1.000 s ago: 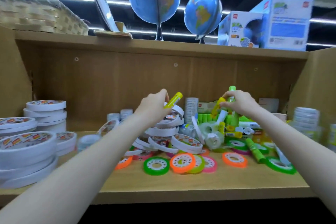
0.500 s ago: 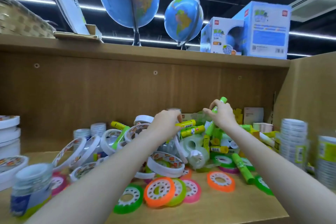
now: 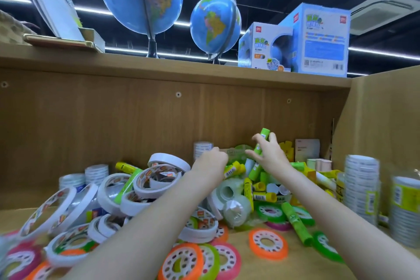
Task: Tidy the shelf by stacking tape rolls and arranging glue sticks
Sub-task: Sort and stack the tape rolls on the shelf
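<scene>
Deep in the shelf [image 3: 238, 254], near the back panel, your right hand [image 3: 271, 157] holds a green glue stick [image 3: 259, 150] upright, fingers [image 3: 272, 140] curled loosely round it above the glue-stick heap [image 3: 259, 186]. Your left hand [image 3: 210, 162] is closed just beside it; a yellow glue stick [image 3: 231, 169] pokes out at its edge, though you cannot tell whether it is gripped. By the look of it, you are early on: white tape rolls [image 3: 156, 179] lie tumbled, the coloured flat rolls [image 3: 181, 263] are scattered at the front, and most sticks are unsorted. Only the clear tape stacks [image 3: 361, 188] on the right stand tidy. Another green stick [image 3: 296, 223] lies across the flat rolls, and a stick wedged among the white rolls will need freeing.
</scene>
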A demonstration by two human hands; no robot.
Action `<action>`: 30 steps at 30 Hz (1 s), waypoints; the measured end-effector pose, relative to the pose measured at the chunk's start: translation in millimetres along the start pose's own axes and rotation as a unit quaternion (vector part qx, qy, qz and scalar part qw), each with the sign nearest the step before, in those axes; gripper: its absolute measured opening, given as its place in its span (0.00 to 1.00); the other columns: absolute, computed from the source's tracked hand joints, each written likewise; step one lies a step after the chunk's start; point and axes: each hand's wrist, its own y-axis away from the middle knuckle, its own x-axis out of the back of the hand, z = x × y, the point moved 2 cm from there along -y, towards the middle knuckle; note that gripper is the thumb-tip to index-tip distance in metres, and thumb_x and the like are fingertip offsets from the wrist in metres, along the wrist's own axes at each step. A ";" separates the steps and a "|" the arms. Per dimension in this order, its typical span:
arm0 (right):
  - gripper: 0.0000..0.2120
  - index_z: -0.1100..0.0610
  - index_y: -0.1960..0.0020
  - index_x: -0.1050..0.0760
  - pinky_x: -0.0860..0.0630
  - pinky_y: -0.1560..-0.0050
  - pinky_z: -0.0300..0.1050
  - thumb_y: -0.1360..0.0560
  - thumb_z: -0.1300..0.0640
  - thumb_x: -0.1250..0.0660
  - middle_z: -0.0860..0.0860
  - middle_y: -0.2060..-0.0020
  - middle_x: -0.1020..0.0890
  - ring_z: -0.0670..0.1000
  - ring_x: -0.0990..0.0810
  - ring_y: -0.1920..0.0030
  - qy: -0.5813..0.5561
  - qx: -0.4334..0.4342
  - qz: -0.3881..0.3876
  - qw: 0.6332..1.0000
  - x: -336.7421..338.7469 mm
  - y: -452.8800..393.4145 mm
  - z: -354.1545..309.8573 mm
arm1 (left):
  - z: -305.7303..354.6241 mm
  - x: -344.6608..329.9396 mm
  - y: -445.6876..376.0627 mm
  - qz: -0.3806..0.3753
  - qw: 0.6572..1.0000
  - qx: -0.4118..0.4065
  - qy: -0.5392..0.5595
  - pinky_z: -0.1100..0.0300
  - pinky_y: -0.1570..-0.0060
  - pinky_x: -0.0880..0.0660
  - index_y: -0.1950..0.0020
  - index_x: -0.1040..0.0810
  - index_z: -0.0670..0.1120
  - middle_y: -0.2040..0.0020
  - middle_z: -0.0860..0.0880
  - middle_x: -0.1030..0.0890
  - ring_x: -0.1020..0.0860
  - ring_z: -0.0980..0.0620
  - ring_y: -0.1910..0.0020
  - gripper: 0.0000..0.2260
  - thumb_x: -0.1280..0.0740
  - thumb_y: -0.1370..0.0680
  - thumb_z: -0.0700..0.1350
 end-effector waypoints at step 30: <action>0.11 0.55 0.44 0.29 0.27 0.55 0.48 0.22 0.50 0.38 0.53 0.52 0.35 0.56 0.27 0.60 0.006 0.041 -0.045 0.998 4.2 35.0 -10.1 | 6.8 -2.2 55.0 0.046 0.997 -0.043 0.049 0.55 0.39 0.39 0.37 0.27 0.52 0.40 0.51 0.28 0.33 0.50 0.38 0.13 0.43 0.21 0.47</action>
